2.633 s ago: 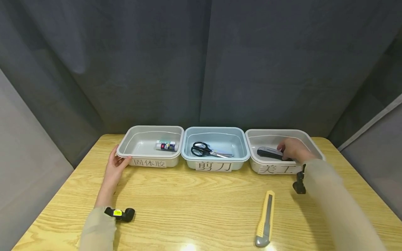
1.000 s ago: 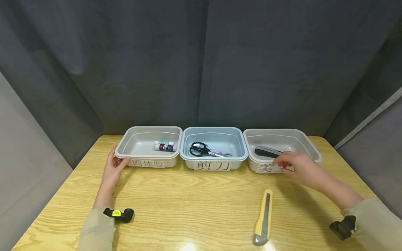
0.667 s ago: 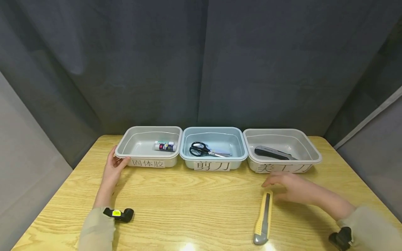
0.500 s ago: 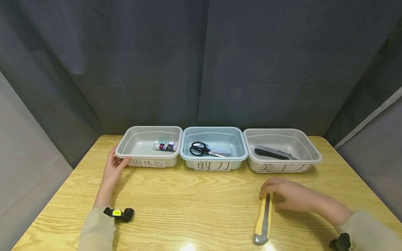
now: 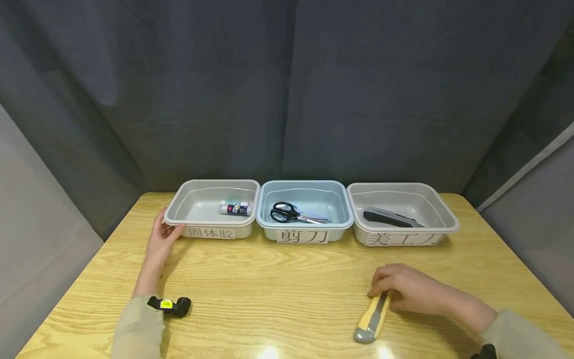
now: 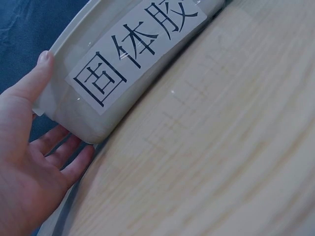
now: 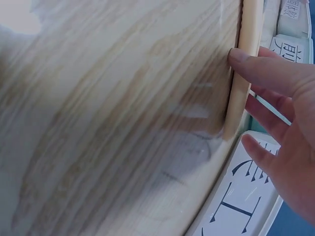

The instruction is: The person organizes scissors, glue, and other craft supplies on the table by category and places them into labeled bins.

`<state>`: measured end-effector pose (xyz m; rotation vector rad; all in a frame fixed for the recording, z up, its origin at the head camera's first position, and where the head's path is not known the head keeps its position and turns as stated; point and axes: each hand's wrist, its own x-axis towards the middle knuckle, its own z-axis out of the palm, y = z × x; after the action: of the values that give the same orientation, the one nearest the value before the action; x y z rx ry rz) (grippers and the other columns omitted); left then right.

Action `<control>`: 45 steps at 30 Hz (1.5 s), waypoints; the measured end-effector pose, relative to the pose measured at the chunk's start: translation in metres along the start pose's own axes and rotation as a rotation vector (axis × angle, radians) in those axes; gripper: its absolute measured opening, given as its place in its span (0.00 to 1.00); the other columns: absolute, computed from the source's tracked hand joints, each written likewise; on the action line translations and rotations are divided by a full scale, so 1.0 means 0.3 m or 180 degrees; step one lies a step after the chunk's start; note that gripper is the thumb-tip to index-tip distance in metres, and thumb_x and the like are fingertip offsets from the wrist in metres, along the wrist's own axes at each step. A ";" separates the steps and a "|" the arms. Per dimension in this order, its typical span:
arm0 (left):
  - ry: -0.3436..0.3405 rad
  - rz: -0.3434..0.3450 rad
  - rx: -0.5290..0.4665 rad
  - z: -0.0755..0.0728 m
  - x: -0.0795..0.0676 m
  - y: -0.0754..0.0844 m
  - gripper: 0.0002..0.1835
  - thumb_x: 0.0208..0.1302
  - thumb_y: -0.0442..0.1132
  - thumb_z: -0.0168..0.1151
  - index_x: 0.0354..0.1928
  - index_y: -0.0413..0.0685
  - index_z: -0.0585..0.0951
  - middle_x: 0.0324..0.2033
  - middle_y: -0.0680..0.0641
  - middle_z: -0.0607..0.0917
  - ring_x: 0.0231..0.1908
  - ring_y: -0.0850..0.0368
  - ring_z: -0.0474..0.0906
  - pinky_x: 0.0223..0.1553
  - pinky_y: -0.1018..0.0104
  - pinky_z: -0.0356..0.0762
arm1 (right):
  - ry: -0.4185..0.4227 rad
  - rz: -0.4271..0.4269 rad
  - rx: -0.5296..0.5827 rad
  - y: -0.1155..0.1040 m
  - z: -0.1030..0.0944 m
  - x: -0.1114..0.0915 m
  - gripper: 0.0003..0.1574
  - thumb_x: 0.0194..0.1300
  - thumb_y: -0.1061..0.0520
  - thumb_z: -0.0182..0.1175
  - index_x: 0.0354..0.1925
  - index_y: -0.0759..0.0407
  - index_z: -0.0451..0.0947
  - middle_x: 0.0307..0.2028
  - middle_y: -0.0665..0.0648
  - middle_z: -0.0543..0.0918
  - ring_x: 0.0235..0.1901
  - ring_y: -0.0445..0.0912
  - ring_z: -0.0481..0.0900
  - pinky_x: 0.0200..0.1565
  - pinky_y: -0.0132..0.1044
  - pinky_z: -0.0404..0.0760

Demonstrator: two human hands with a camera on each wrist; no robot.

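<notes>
My left hand [image 5: 160, 244] holds the near left corner of the left grey bin [image 5: 245, 231]. In the left wrist view the thumb lies on the bin's rim, while the other fingers [image 6: 64, 150] touch its side and lower corner. Out on the table, my right hand [image 5: 410, 288] pinches the upper end of a yellow utility knife [image 5: 373, 318], whose grey end points towards me. The right wrist view has the thumb on one side of the knife [image 7: 239, 98] and fingers on the other. Whether the knife is fully off the table I cannot tell.
Two glue sticks [image 5: 236, 210] lie in the left bin. Scissors [image 5: 287, 213] lie in the blue middle bin [image 5: 264, 230]. A black and grey utility knife [image 5: 389, 218] is in the right grey bin [image 5: 450, 227]. Each bin has a label. A dark curtain [image 5: 215, 99] hangs behind the table.
My right hand has left the right bin, where the black and grey knife now lies, come down to the yellow knife and gripped it. That knife has turned slightly. The left hand has stayed put.
</notes>
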<state>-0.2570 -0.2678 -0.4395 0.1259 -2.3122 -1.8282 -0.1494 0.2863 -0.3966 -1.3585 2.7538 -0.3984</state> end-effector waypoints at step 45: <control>-0.0016 0.0034 0.0015 0.004 -0.002 -0.002 0.40 0.64 0.44 0.55 0.71 0.55 0.43 0.62 0.37 0.61 0.51 0.63 0.62 0.44 0.88 0.63 | 0.0909 0.0516 -0.0636 0.122 -0.198 -0.031 0.27 0.38 0.59 0.72 0.43 0.50 0.81 0.37 0.44 0.79 0.35 0.39 0.74 0.33 0.33 0.75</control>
<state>-0.2568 -0.2667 -0.4403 0.1095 -2.3162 -1.8202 -0.1811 0.3273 -0.3490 -1.1827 3.1877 -0.3392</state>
